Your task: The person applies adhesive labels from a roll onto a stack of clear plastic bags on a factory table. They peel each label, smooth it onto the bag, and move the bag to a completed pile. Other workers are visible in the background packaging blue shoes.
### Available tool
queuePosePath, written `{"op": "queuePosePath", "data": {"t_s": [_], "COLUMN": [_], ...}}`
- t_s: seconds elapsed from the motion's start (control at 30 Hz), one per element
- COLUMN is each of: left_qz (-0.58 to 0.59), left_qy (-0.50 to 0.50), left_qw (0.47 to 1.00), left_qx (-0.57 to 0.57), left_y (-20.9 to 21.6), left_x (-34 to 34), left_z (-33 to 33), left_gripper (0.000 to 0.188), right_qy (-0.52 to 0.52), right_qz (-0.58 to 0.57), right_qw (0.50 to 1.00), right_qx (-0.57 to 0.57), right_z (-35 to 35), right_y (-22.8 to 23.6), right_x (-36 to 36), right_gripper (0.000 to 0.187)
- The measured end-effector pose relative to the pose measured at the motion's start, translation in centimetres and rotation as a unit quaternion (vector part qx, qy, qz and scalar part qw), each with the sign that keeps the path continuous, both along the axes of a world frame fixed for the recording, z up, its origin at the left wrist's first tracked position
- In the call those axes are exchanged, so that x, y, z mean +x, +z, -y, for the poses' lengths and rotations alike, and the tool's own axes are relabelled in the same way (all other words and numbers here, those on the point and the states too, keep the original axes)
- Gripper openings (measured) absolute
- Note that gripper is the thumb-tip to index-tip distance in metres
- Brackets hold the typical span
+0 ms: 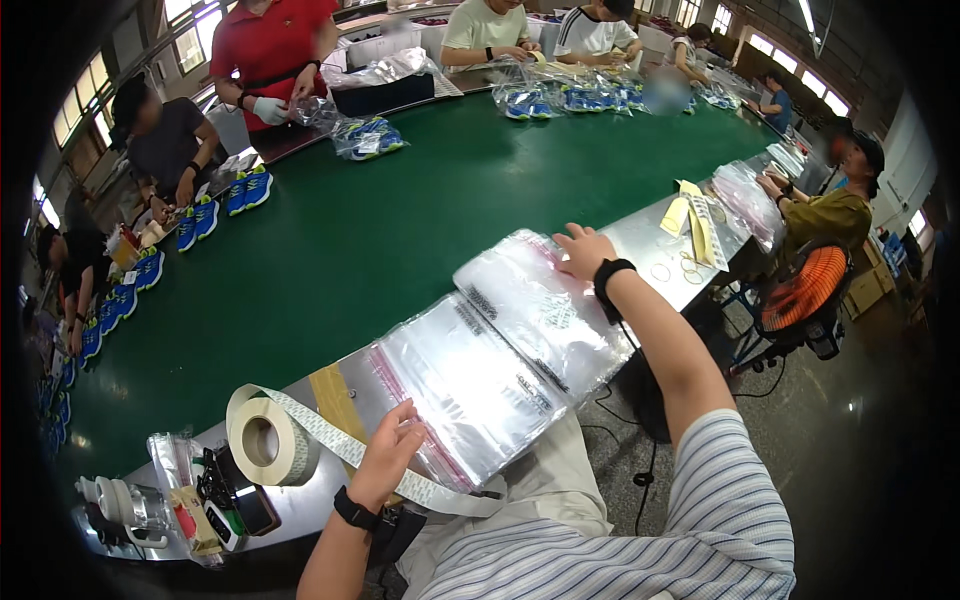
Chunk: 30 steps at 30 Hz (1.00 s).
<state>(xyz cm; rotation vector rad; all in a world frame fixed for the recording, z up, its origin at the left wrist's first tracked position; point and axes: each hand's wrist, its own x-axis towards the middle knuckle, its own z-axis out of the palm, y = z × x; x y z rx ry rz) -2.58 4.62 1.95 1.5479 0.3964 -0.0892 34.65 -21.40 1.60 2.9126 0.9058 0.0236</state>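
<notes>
Two overlapping batches of clear zip plastic bags lie across the metal ledge in front of me, their near edge hanging over my lap. The left bags have a pink zip strip along their left side. Beside that strip is my left hand, fingers loosely apart with nothing visible in them. My right hand rests with spread fingers on the far right corner of the right bags, near their pink strip. A roll of white labels stands left of my left hand, its loose strip running under that hand toward my lap.
A green belt runs beyond the ledge. Blue shoes line its left side; bagged shoes lie at the far side, where several people work. A phone and a clear jug sit at left. An orange fan stands right.
</notes>
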Motion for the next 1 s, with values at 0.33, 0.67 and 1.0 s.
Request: {"op": "queuePosePath", "data": {"t_s": [0.33,0.67,1.0], "left_qz": [-0.013,0.104,-0.291], "left_qy": [-0.119,-0.107,-0.165], "left_qw": [0.923,0.904,0.93], "left_qx": [0.365,0.4,-0.153], "left_y": [-1.2,-3.1,-1.5], "left_x": [25.2,24.9,-10.0], "left_z": [1.6,3.8,-2.4], "left_gripper": [0.078,0.067,0.043], "right_qy": [0.001,-0.088,0.079], "right_qz": [-0.06,-0.049,-0.04], "right_qw": [0.989,0.977,0.915], "right_qx": [0.134,0.186,0.394], "right_z": [7.5,8.9,5.5], "right_y": [-1.8,-0.9,3.2], "right_x": [-10.0,-14.5,-22.7], "right_gripper": [0.066,0.061,0.036]}}
